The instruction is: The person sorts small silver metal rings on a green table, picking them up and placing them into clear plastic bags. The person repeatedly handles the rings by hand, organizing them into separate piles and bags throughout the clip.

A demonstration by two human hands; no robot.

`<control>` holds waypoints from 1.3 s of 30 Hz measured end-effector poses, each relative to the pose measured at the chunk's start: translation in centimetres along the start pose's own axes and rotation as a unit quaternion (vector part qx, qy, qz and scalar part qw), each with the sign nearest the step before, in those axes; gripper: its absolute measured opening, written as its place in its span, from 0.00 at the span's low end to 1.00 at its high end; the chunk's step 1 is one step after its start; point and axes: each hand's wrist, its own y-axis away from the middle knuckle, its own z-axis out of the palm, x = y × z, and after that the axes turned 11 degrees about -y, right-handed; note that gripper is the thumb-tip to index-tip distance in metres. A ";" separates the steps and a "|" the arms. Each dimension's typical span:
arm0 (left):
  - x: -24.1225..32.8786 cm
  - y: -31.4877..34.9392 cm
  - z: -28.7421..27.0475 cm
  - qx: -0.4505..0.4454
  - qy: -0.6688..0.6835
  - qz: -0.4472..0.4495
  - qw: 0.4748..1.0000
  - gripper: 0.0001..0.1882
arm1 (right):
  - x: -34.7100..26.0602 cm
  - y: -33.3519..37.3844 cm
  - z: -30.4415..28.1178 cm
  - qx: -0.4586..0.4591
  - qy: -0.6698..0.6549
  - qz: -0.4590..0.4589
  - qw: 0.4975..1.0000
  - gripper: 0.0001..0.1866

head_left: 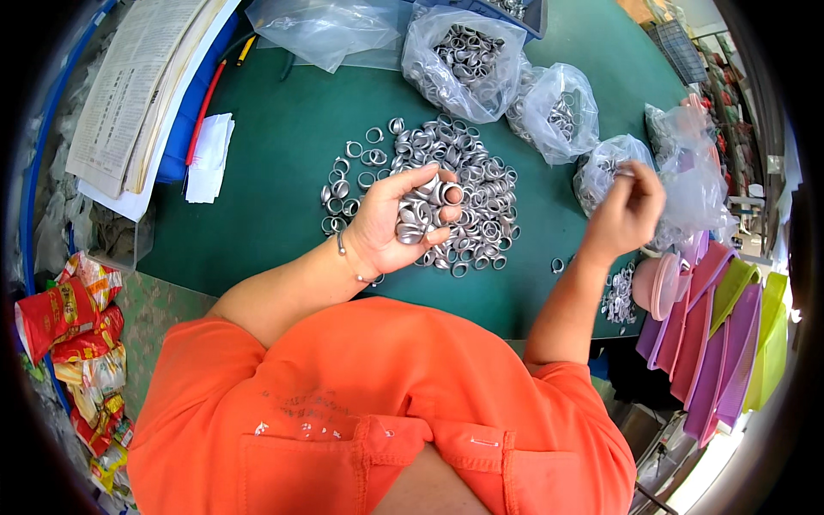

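Note:
My left hand (383, 225), palm up with the fingers curled, cradles several silver metal rings (415, 221). It hovers at the front left of a big loose heap of similar rings (489, 193) on the green tabletop (292, 172). Off to the right, my right hand (632, 210) is raised with its fingers bent together over a small clear plastic bag (587, 190) of silver pieces. Whatever sits between those fingertips is too small or hidden to make out.
Two larger clear bags of rings, one big bag (416, 73) and one medium bag (581, 142), stand behind the heap. Printed papers (120, 103), a red pen (204, 120) and white slips (210, 159) lie left. Small silver pieces (620, 300) and coloured plastic baskets (699, 335) are right.

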 end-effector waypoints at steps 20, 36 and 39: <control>-0.3 0.0 0.0 0.012 -0.088 0.068 0.994 0.12 | -7.1 5.4 4.1 -0.257 -0.335 0.559 0.714 0.08; -0.3 0.0 0.0 0.026 -0.090 0.048 0.994 0.09 | -6.7 4.2 3.5 -0.123 -0.321 0.312 0.886 0.07; -0.2 0.0 0.0 0.050 -0.082 0.036 0.995 0.09 | -3.5 1.3 3.0 -0.054 -0.173 0.153 0.972 0.07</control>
